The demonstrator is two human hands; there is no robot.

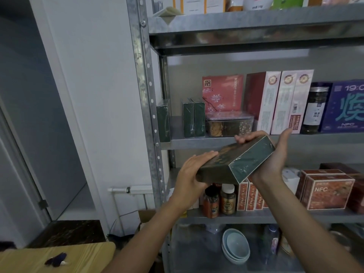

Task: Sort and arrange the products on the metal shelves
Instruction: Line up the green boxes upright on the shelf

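Before shelves (197, 142), left hand (189, 174), right hand (275, 157) clasp box (236, 160).

A box (236, 160) is held before the shelf (197, 142); jars (227, 200) stand below it, bowls (235, 246) lowest

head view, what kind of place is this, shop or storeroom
Likely a stockroom or small shop's back room: a metal shelf unit holds retail packs in repeats, such as the pink-and-white cartons and the dark green boxes. Bowls stacked lower down suggest mixed storage.

Purple box (344, 107) cut by right edge; top-shelf packages (216, 4) cropped above.
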